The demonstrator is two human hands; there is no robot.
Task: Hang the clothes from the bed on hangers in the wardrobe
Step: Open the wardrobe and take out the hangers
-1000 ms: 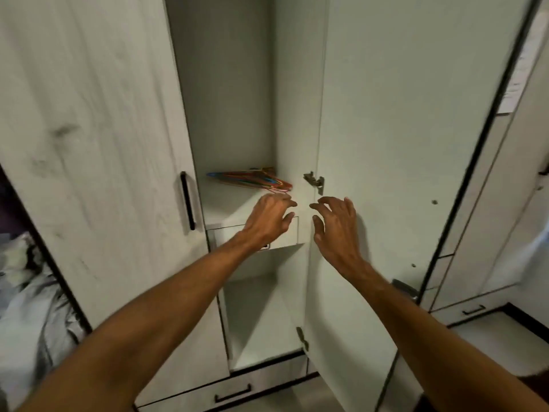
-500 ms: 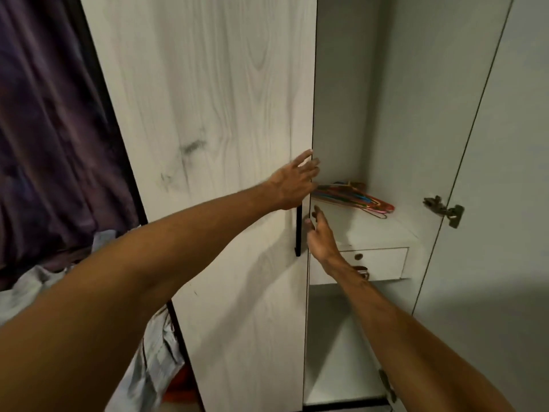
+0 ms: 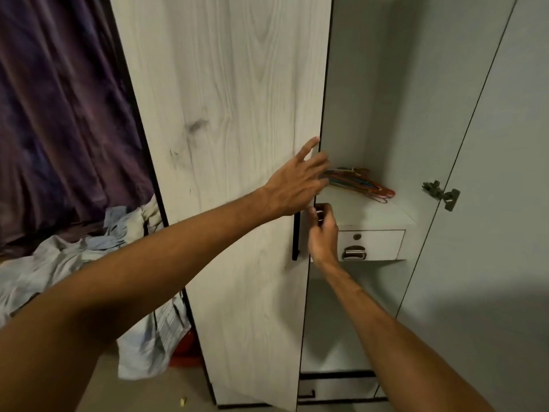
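- A bedroom corner: a purple curtain (image 3: 59,114) hangs at the far left, and a pale wardrobe (image 3: 356,99) stands with its right door (image 3: 490,203) swung wide.
- The left hand (image 3: 297,182) is stretched forward on a long, nearly straight arm. Its fingers are spread and straight, holding nothing, and they lie across the free edge of the left door (image 3: 237,129).
- The right hand (image 3: 322,233) is just below it, wrist bent up and fingers curled in close to that same door edge. I cannot tell whether it grips the edge or anything else.
- A black handle (image 3: 295,239), a slim vertical bar, sits on the door face just left of the right hand.
- The hangers (image 3: 365,185), thin wire ones in red, orange, blue and green, lie flat in a stack on the shelf (image 3: 371,212) inside. Their left end is behind the left hand's fingertips.
- Under the shelf is a small white drawer (image 3: 380,242) with a metal pull (image 3: 353,253), just right of the right hand.
- A dull metal hinge (image 3: 442,194) joins the right door to the cabinet side.
- The clothes (image 3: 59,263), pale and crumpled, are heaped at the near left, well apart from both hands.
- The left door has a matt, light wood grain with a dark smudge.
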